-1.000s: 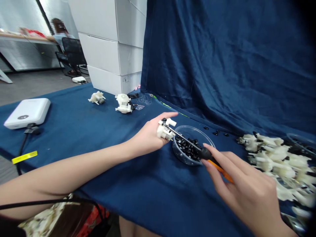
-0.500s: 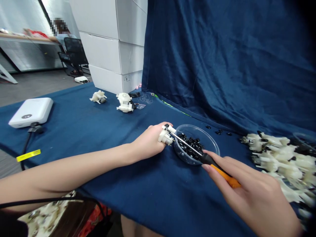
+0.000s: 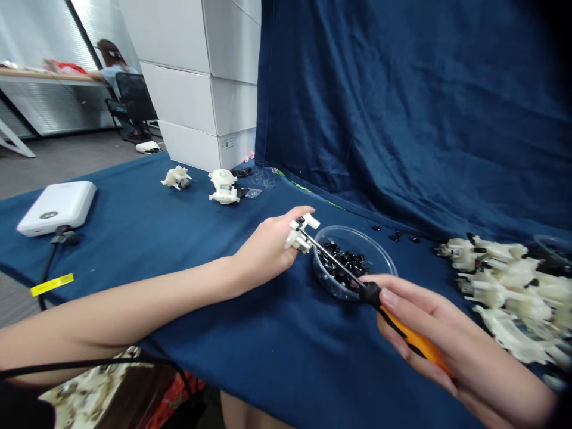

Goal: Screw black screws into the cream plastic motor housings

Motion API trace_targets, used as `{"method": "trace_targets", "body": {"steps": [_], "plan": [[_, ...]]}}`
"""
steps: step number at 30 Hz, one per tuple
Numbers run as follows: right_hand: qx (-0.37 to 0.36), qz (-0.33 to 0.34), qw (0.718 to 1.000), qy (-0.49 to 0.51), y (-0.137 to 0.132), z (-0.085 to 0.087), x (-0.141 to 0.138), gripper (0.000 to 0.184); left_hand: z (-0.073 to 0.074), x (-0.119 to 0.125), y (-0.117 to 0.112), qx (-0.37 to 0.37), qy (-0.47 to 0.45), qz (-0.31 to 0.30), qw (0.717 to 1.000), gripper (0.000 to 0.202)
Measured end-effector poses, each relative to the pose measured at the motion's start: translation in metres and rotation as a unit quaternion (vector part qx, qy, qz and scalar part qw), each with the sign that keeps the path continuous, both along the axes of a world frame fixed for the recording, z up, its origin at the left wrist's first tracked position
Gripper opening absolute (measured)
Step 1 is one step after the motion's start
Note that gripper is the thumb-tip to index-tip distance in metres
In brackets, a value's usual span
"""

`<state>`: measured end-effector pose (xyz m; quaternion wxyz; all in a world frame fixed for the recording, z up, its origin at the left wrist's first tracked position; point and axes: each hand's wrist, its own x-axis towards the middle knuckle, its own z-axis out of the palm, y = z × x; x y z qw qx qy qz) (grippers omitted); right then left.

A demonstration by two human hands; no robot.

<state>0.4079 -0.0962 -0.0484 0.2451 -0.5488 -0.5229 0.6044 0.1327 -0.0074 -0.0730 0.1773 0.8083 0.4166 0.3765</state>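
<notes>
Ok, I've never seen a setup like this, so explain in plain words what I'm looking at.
There is no machine: a person works with two bare hands, and every picture comes from one camera worn on the head. The left hand grips a white plastic part. The right hand holds an orange-and-black screwdriver, its tip at that part. On the blue cloth, under the screwdriver, sits a clear round tub of small black pieces. Cream plastic housings cluster at picture right; stacked white boxes stand behind.
</notes>
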Motion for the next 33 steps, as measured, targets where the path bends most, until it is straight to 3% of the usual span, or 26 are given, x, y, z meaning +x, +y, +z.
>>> {"method": "trace_targets", "body": {"steps": [4, 6, 7, 8, 9, 11, 12, 13, 14, 19, 22, 27, 33], "plan": [[0.081, -0.047, 0.995, -0.027, -0.001, 0.000, 0.004, 0.068, 0.009, -0.001, -0.002, 0.033, -0.019, 0.018, 0.999, 0.073], [0.182, -0.063, 0.977, -0.088, 0.001, -0.004, 0.009, 0.061, 0.012, -0.003, -0.002, 0.051, -0.008, 0.026, 0.998, 0.078], [0.262, -0.066, 0.954, -0.128, 0.003, -0.007, 0.011, 0.052, 0.012, -0.004, -0.002, 0.057, -0.001, 0.030, 0.998, 0.080], [0.357, -0.069, 0.915, -0.174, 0.004, -0.010, 0.013, 0.042, 0.013, -0.005, -0.001, 0.061, 0.008, 0.036, 0.997, 0.082], [0.454, -0.070, 0.859, -0.225, 0.005, -0.014, 0.014, 0.030, 0.013, -0.006, -0.001, 0.061, 0.019, 0.042, 0.997, 0.083], [0.606, -0.063, 0.723, -0.325, 0.007, -0.021, 0.015, 0.020, 0.013, -0.005, -0.002, 0.042, 0.043, 0.051, 0.997, 0.084], [0.648, -0.044, 0.667, -0.366, 0.008, -0.023, 0.015, 0.022, 0.013, -0.005, -0.002, 0.026, 0.053, 0.053, 0.997, 0.084], [0.670, -0.019, 0.629, -0.394, 0.008, -0.025, 0.015, 0.025, 0.014, -0.004, -0.003, 0.006, 0.062, 0.051, 0.997, 0.084], [0.677, 0.000, 0.611, -0.410, 0.008, -0.026, 0.015, 0.025, 0.014, -0.003, -0.004, -0.013, 0.069, 0.048, 0.996, 0.083], [0.663, -0.004, 0.631, -0.401, 0.010, -0.025, 0.017, 0.027, 0.020, -0.001, -0.008, -0.040, 0.083, 0.032, 0.995, 0.080], [0.685, -0.020, 0.595, -0.421, 0.008, -0.022, 0.018, 0.033, 0.023, -0.002, -0.008, -0.041, 0.074, 0.018, 0.996, 0.075], [0.705, -0.019, 0.536, -0.463, 0.000, -0.018, 0.012, 0.063, 0.018, -0.002, -0.006, -0.051, 0.070, 0.014, 0.996, 0.039], [0.714, 0.015, 0.544, -0.442, 0.001, -0.016, 0.001, 0.052, 0.009, -0.002, -0.008, -0.079, 0.053, 0.020, 0.995, 0.048]]}}
